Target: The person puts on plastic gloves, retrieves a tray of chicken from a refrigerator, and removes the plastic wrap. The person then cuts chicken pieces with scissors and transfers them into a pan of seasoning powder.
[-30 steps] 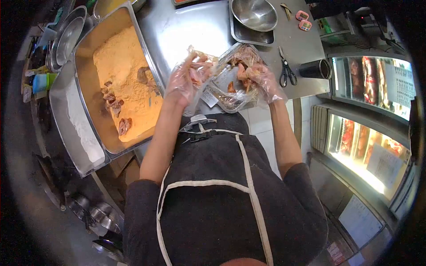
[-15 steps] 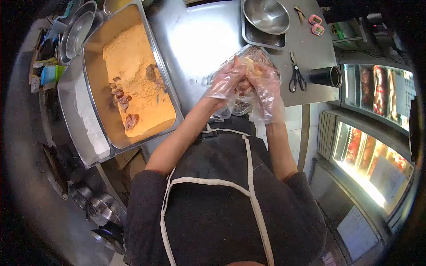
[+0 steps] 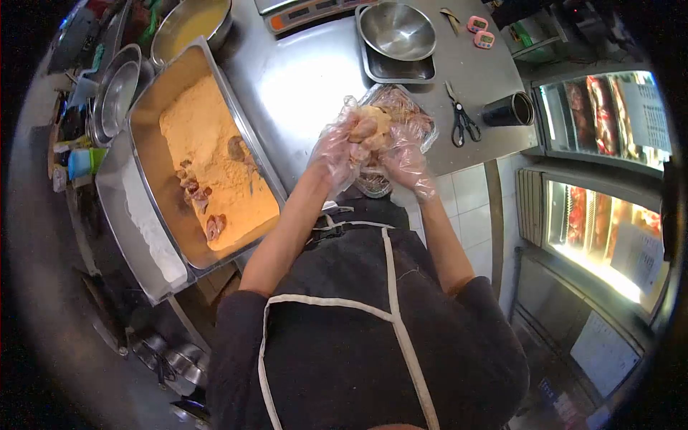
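Note:
Both my hands wear loose clear plastic gloves and hold a pale raw chicken [image 3: 369,129] between them, at the front edge of the metal table. My left hand [image 3: 335,147] grips its left side, with the fingers curled around it. On the right side, my right hand [image 3: 407,154] is closed on the same chicken. Beneath and behind it lies a plastic-lined tray [image 3: 374,185] of dark raw meat [image 3: 403,104], partly hidden by my hands.
To the left stands a deep steel pan [image 3: 276,188] of orange powder with meat scraps, beside a pan of white powder [image 3: 147,215]. Scissors [image 3: 462,123], a black cup [image 3: 509,111], two pink timers [image 3: 484,39], a steel bowl [image 3: 398,30] and a scale [image 3: 308,14] are on the table.
My hands have spread a little apart, showing more of the chicken. The view has shifted, bringing in the scale and more of the bowl of yellow liquid.

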`<act>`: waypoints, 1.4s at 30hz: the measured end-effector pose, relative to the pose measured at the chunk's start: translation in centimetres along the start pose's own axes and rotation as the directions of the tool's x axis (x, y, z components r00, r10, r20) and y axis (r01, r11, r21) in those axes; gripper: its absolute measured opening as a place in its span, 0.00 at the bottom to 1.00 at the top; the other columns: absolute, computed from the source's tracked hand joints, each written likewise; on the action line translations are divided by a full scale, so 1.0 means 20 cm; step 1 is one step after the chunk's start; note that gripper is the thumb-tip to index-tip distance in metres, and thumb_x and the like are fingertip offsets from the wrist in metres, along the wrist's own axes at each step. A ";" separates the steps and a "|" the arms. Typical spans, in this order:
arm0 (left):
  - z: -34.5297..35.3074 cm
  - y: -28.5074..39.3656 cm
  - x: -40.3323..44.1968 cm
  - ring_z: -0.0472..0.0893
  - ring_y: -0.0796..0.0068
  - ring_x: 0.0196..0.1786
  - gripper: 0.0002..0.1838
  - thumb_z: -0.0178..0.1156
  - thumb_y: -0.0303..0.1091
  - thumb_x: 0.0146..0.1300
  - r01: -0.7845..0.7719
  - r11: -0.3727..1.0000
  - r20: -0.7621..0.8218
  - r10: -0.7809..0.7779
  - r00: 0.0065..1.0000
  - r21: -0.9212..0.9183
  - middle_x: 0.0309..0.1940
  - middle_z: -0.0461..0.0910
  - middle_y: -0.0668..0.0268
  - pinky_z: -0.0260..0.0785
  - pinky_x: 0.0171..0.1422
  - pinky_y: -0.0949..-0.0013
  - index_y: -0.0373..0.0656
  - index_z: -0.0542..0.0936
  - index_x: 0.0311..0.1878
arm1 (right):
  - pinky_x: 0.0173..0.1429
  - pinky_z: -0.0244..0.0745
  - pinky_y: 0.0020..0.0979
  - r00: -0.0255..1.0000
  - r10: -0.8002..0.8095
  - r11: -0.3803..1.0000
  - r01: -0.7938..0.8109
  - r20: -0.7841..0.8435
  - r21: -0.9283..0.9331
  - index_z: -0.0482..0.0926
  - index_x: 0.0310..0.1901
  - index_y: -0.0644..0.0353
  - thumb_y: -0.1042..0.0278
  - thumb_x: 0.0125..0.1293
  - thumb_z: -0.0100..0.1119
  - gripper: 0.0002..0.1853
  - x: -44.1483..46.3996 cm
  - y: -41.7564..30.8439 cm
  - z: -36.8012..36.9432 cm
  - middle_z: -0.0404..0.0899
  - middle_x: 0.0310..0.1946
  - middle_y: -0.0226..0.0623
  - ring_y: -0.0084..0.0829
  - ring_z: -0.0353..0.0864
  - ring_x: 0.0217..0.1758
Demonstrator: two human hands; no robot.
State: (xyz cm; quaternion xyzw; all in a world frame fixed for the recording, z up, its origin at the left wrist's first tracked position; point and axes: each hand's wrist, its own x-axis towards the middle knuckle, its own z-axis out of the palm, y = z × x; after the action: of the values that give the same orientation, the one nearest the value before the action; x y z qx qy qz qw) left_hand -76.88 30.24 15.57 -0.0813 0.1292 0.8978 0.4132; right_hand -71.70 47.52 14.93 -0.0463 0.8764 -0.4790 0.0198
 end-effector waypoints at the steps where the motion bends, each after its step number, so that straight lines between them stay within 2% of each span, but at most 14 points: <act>1: 0.02 -0.01 -0.01 0.81 0.75 0.27 0.18 0.50 0.48 0.73 -0.020 0.998 -0.151 0.029 0.988 0.065 0.34 0.79 0.65 0.73 0.24 0.77 0.42 0.74 0.48 | 0.66 0.66 0.42 1.000 0.000 1.000 0.000 -0.013 0.005 0.73 0.59 0.57 0.64 0.57 0.66 0.27 -0.01 0.02 0.01 0.71 0.59 0.44 0.43 0.72 0.60; 4: -0.03 -0.02 -0.04 0.83 0.72 0.33 0.23 0.47 0.50 0.74 0.107 0.909 -0.354 0.047 0.934 0.403 0.44 0.81 0.58 0.77 0.27 0.76 0.39 0.73 0.56 | 0.68 0.66 0.41 0.995 -0.100 0.985 0.100 -0.006 0.139 0.74 0.59 0.57 0.61 0.58 0.66 0.27 -0.03 0.06 0.08 0.72 0.59 0.42 0.42 0.71 0.62; 6: 0.29 -0.08 -0.04 0.81 0.70 0.35 0.18 0.47 0.48 0.74 0.023 0.967 -0.450 0.098 0.888 0.255 0.36 0.80 0.62 0.80 0.38 0.67 0.42 0.75 0.48 | 0.68 0.66 0.40 0.998 -0.065 0.927 0.068 -0.022 0.369 0.74 0.60 0.56 0.62 0.61 0.63 0.25 -0.04 0.11 0.11 0.75 0.57 0.40 0.39 0.72 0.61; 10: 0.18 -0.09 -0.04 0.83 0.69 0.45 0.27 0.51 0.53 0.71 0.078 0.971 -0.051 -0.068 0.996 0.227 0.49 0.80 0.57 0.81 0.40 0.69 0.39 0.71 0.60 | 0.63 0.70 0.42 0.993 0.099 0.812 -0.040 -0.069 0.582 0.74 0.57 0.61 0.68 0.64 0.56 0.19 -0.10 0.04 0.07 0.77 0.50 0.42 0.43 0.77 0.53; 14: 0.13 -0.07 -0.03 0.83 0.71 0.41 0.27 0.56 0.57 0.67 0.116 0.960 -0.065 -0.103 0.993 0.254 0.45 0.81 0.62 0.80 0.37 0.70 0.42 0.75 0.55 | 0.60 0.69 0.47 0.923 -0.371 0.911 0.341 -0.102 -0.233 0.73 0.55 0.62 0.72 0.61 0.53 0.19 -0.08 0.19 0.10 0.77 0.47 0.49 0.51 0.77 0.51; 16: 0.25 -0.10 -0.07 0.82 0.74 0.36 0.29 0.60 0.62 0.61 0.164 0.871 -0.421 0.054 0.906 0.464 0.39 0.80 0.66 0.80 0.36 0.72 0.43 0.77 0.47 | 0.57 0.71 0.46 0.922 -0.382 0.905 0.360 -0.060 -0.229 0.73 0.52 0.63 0.72 0.58 0.54 0.18 -0.07 0.26 0.14 0.77 0.45 0.51 0.54 0.76 0.50; 19: 0.40 -0.08 -0.21 0.81 0.74 0.36 0.27 0.58 0.60 0.64 0.094 0.869 -0.352 0.097 0.931 0.487 0.39 0.79 0.67 0.78 0.37 0.72 0.45 0.76 0.49 | 0.53 0.74 0.42 0.837 -0.526 0.714 0.340 -0.150 -0.612 0.74 0.47 0.63 0.70 0.61 0.55 0.13 -0.07 0.38 0.17 0.79 0.40 0.45 0.47 0.79 0.46; 20: 0.43 -0.06 -0.27 0.80 0.74 0.37 0.26 0.58 0.59 0.65 0.058 0.867 -0.324 0.122 0.938 0.495 0.39 0.79 0.68 0.76 0.37 0.71 0.45 0.76 0.50 | 0.51 0.75 0.41 0.940 -0.185 0.980 0.154 -0.288 -0.128 0.75 0.47 0.62 0.66 0.63 0.55 0.13 -0.08 0.42 0.17 0.80 0.37 0.41 0.42 0.80 0.45; 21: 0.42 -0.03 -0.33 0.80 0.73 0.37 0.25 0.57 0.59 0.67 0.011 0.869 -0.300 0.159 0.941 0.495 0.39 0.78 0.68 0.75 0.38 0.71 0.46 0.75 0.51 | 0.49 0.76 0.39 0.959 0.186 0.915 -0.091 -0.212 0.393 0.75 0.46 0.61 0.63 0.65 0.55 0.13 -0.07 0.45 0.14 0.80 0.35 0.38 0.38 0.81 0.43; 22: 0.21 0.07 -0.32 0.79 0.73 0.36 0.23 0.57 0.58 0.67 -0.210 0.786 -0.028 0.278 0.960 0.581 0.38 0.78 0.68 0.75 0.37 0.71 0.46 0.75 0.47 | 0.49 0.76 0.38 0.953 0.287 0.817 -0.191 -0.096 0.544 0.76 0.47 0.60 0.57 0.67 0.55 0.15 -0.08 0.33 0.04 0.81 0.34 0.36 0.35 0.81 0.42; 25: 0.35 0.28 -0.57 0.80 0.68 0.39 0.29 0.50 0.62 0.69 -0.331 0.732 0.058 0.372 0.926 0.595 0.39 0.77 0.64 0.71 0.38 0.66 0.41 0.74 0.50 | 0.51 0.77 0.41 0.916 0.296 0.295 -0.356 0.270 0.887 0.71 0.58 0.59 0.41 0.68 0.52 0.29 -0.11 0.27 -0.08 0.78 0.47 0.42 0.38 0.79 0.48; 29: 0.17 0.40 -0.99 0.73 0.54 0.61 0.36 0.49 0.62 0.68 -0.474 0.649 -0.148 0.668 0.729 0.596 0.65 0.69 0.55 0.71 0.59 0.56 0.47 0.61 0.71 | 0.65 0.67 0.57 0.926 -0.008 -0.332 -0.359 0.378 0.872 0.54 0.73 0.56 0.36 0.65 0.53 0.44 -0.05 0.04 -0.12 0.61 0.69 0.51 0.55 0.68 0.64; 38: -0.19 0.40 -1.37 0.71 0.58 0.64 0.42 0.49 0.66 0.66 -0.451 0.679 -0.410 0.721 0.558 0.580 0.64 0.69 0.58 0.68 0.59 0.57 0.44 0.59 0.72 | 0.66 0.64 0.56 0.914 0.005 -0.327 -0.382 0.406 0.864 0.50 0.75 0.53 0.29 0.65 0.44 0.46 -0.02 0.02 0.02 0.52 0.74 0.53 0.58 0.63 0.69; 42: -0.33 0.41 -1.22 0.70 0.68 0.66 0.39 0.46 0.61 0.71 -0.141 0.556 -0.324 0.652 0.686 0.819 0.65 0.68 0.61 0.66 0.62 0.66 0.43 0.56 0.74 | 0.67 0.62 0.62 0.902 0.141 -0.262 -0.363 0.407 0.894 0.49 0.74 0.56 0.28 0.64 0.45 0.48 0.00 0.02 -0.01 0.52 0.73 0.56 0.62 0.60 0.70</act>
State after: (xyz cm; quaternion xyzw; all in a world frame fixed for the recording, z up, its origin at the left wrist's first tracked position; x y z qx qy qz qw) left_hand -67.20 5.51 16.74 -0.1511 0.6198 0.7612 0.1167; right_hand -71.71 47.92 14.78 0.1357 0.1697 -0.9531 0.2108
